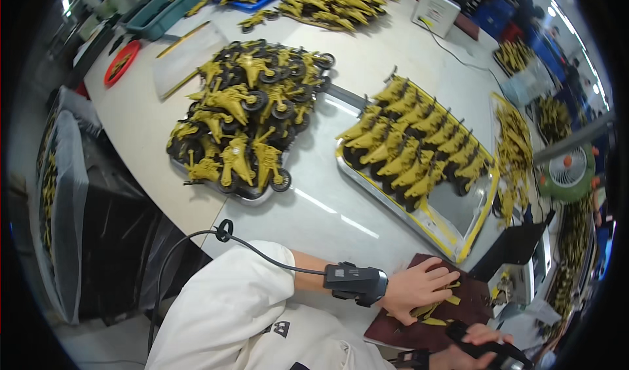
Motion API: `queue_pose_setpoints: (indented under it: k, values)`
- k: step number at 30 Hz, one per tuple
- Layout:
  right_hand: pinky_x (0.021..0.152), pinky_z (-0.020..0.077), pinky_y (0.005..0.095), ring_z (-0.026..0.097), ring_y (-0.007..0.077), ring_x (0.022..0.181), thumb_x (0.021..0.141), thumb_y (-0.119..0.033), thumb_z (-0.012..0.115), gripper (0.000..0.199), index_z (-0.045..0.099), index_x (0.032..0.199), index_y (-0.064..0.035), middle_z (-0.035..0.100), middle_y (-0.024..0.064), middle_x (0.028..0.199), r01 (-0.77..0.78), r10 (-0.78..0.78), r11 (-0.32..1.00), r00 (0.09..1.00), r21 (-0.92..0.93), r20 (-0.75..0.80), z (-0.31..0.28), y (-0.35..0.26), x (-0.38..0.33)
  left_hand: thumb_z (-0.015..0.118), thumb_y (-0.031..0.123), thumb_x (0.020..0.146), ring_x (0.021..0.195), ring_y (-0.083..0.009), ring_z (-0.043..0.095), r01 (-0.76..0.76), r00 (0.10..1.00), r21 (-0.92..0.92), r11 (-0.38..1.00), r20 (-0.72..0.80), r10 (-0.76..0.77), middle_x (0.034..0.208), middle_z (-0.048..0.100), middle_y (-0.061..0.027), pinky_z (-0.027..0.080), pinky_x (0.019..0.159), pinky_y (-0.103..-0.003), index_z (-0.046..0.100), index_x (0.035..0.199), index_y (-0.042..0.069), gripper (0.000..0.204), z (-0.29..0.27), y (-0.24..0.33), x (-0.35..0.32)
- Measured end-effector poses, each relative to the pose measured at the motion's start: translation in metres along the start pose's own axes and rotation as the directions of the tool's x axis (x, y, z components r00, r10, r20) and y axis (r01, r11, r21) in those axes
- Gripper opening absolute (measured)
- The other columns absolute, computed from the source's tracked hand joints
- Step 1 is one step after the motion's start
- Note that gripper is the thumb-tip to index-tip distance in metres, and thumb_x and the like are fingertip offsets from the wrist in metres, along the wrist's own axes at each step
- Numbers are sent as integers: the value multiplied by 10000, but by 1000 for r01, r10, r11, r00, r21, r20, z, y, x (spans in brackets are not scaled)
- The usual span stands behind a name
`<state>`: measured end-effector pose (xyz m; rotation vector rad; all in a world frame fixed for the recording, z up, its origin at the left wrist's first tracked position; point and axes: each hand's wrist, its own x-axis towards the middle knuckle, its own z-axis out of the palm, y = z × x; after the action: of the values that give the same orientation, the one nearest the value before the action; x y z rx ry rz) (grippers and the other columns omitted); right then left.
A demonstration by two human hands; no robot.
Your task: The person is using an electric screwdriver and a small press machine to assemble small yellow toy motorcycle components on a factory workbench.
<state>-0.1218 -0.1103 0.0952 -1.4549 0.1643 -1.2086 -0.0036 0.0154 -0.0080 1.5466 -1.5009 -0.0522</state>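
Note:
My left hand (pixel 419 291) lies palm down over a dark red mat (pixel 393 329), its fingers spread. Thin yellow plastic pieces (pixel 429 319) show beneath and beside its fingers. At the lower edge, my right hand (pixel 477 349) is closed around a dark handheld tool (pixel 462 337); its kind cannot be made out. Beyond my hands, a metal tray with a yellow rim (pixel 481 229) holds rows of yellow toy-like assemblies (pixel 406 144) with black parts. To its left, more yellow assemblies with black wheels (pixel 239 117) are piled on another tray.
A black sheet-like object (pixel 514 245) stands right of the mat. A green fan (pixel 567 168) is at the far right. At the back are a white box with a cable (pixel 436 13), yellow part heaps (pixel 337 3), a red dish (pixel 122 63) and a teal bin (pixel 154 19).

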Motion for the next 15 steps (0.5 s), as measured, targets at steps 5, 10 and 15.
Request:
queue_pose_setpoints:
  k: [5,10,15]
  values:
    - [564,414,326,512,214,541,816,-527,550,489,555,674,-59,520,68,604,-113,126,992,948,59,-291,-24,13,35,756,355,565,1261,-373,366,189,951,188,964,-279,-132,1432,302,-230,248,1019,-522,493,1239,71,777,-142,24,-36]
    - [609,393,279,450,153,609,942,-327,432,354,532,769,-34,452,35,663,-179,82,928,954,-327,-289,-65,47,22,780,248,594,1233,-353,414,717,638,560,415,-767,-68,1284,496,-174,306,1018,-458,526,1200,66,681,-294,-7,-106]
    - [550,438,288,472,159,536,899,-273,530,530,287,1242,49,469,76,649,-36,7,971,993,-236,-120,-19,52,16,754,358,683,1303,-349,322,684,700,729,30,-644,-309,1444,356,-128,181,1074,-465,465,1334,112,753,-328,-21,-148]
